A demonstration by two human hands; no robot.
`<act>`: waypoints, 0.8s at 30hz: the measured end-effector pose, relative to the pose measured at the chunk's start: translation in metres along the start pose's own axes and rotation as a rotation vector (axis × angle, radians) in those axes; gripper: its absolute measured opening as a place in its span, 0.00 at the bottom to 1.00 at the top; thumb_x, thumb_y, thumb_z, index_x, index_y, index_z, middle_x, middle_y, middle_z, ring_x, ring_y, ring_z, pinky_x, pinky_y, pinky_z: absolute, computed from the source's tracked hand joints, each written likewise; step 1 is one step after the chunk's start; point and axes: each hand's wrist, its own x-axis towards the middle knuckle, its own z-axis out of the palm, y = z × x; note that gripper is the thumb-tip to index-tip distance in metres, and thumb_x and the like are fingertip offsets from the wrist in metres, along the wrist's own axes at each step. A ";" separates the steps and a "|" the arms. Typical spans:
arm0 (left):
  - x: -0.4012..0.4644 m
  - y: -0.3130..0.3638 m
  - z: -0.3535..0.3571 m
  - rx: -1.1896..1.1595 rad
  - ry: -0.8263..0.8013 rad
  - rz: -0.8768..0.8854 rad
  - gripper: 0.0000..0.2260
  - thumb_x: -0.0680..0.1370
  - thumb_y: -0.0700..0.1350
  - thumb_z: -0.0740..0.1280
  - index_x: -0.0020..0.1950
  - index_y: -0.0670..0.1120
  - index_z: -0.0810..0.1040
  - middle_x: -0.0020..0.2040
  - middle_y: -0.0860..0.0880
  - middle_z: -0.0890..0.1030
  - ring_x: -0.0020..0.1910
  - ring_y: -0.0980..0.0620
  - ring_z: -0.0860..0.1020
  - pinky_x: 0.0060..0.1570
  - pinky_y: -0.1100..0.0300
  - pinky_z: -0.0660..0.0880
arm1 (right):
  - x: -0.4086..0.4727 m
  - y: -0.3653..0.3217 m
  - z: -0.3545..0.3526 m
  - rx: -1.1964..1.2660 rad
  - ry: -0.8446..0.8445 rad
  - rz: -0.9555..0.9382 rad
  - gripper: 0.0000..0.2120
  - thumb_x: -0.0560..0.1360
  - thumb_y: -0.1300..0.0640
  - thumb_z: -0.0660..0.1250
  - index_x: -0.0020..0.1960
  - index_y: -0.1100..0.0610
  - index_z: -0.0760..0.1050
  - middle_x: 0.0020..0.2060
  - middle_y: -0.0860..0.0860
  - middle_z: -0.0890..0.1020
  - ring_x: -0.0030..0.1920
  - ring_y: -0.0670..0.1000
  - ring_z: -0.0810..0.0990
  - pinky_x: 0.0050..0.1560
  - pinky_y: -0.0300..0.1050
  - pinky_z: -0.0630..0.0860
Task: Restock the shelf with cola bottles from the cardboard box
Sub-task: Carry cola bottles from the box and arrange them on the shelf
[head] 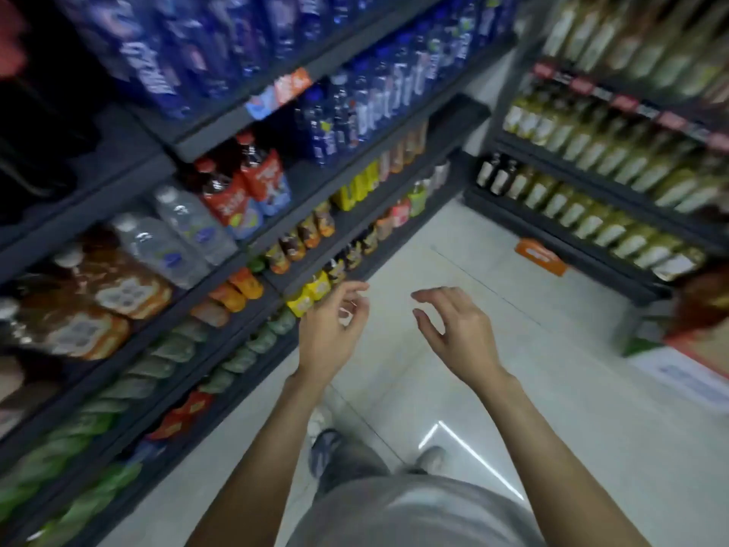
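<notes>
1. Both hands hang empty over the aisle — the left hand (pixel 331 333) with fingers loosely curled near the lower shelves, the right hand (pixel 453 329) spread wide, holding nothing; likely between bottles.
2. Red-labelled cola bottles (pixel 244 183) stand on the middle shelf (pixel 276 227) at left, beside clear water bottles (pixel 173 238).
3. A cardboard box (pixel 702 329) sits at the right edge, well apart from both hands — blurred, contents unclear.
4. Pale floor tiles (pixel 513 369) run between dark shelving units, packed with drinks.

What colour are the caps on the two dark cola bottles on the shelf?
Red caps on the dark cola bottles, seen in the head view.
</notes>
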 end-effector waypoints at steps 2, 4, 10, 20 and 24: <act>-0.001 0.003 0.063 0.092 -0.265 -0.082 0.09 0.76 0.46 0.67 0.56 0.52 0.78 0.46 0.57 0.81 0.47 0.59 0.78 0.49 0.60 0.76 | -0.039 0.047 -0.028 -0.045 -0.114 0.193 0.12 0.75 0.59 0.67 0.58 0.56 0.76 0.47 0.49 0.82 0.49 0.50 0.78 0.42 0.46 0.77; -0.005 0.012 0.121 0.168 -0.504 -0.138 0.14 0.77 0.47 0.67 0.62 0.52 0.75 0.52 0.55 0.81 0.53 0.55 0.77 0.54 0.58 0.73 | -0.077 0.090 -0.055 -0.046 -0.218 0.433 0.17 0.76 0.58 0.66 0.64 0.54 0.72 0.51 0.50 0.82 0.52 0.52 0.78 0.45 0.47 0.77; -0.001 0.054 0.261 0.154 -0.796 -0.210 0.11 0.77 0.43 0.67 0.59 0.49 0.77 0.48 0.53 0.81 0.53 0.51 0.79 0.55 0.60 0.73 | -0.164 0.198 -0.126 0.075 -0.217 1.050 0.18 0.75 0.58 0.67 0.64 0.55 0.71 0.55 0.52 0.82 0.55 0.53 0.79 0.53 0.44 0.72; 0.054 0.134 0.502 0.210 -0.943 -0.169 0.09 0.76 0.41 0.67 0.56 0.47 0.79 0.47 0.51 0.81 0.52 0.48 0.80 0.58 0.57 0.74 | -0.209 0.391 -0.248 0.065 -0.074 1.428 0.16 0.76 0.58 0.65 0.63 0.57 0.74 0.56 0.53 0.81 0.54 0.53 0.79 0.56 0.44 0.73; 0.088 0.199 0.592 0.222 -0.948 -0.126 0.10 0.77 0.42 0.66 0.58 0.47 0.79 0.52 0.49 0.81 0.51 0.51 0.79 0.54 0.61 0.73 | -0.196 0.473 -0.318 0.024 -0.010 1.429 0.15 0.76 0.58 0.65 0.62 0.56 0.75 0.54 0.52 0.82 0.53 0.52 0.80 0.54 0.44 0.73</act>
